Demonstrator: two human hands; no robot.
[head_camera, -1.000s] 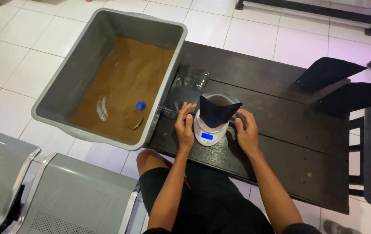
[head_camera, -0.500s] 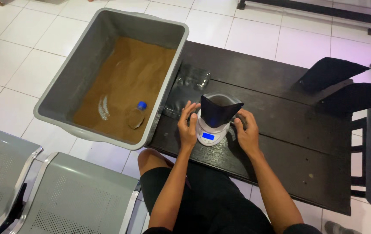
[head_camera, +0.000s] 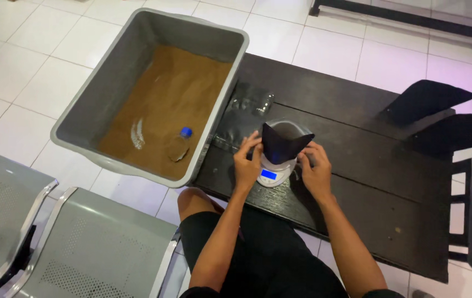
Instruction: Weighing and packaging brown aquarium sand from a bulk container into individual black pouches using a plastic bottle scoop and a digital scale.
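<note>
Both hands' grip, left hand [head_camera: 247, 163] & right hand [head_camera: 314, 172], closed on black pouch [head_camera: 281, 144] atop scale [head_camera: 272, 172]; grey tub [head_camera: 109, 83] w/ brown powder [head_camera: 169, 105].

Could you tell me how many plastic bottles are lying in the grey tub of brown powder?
1: a clear bottle with a blue cap lies half sunk near the near-right corner of the grey tub. Others could be buried.

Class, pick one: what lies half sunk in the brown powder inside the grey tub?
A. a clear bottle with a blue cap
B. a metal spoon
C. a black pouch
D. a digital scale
A: the clear bottle with a blue cap lies in the brown powder of the grey tub.
</note>
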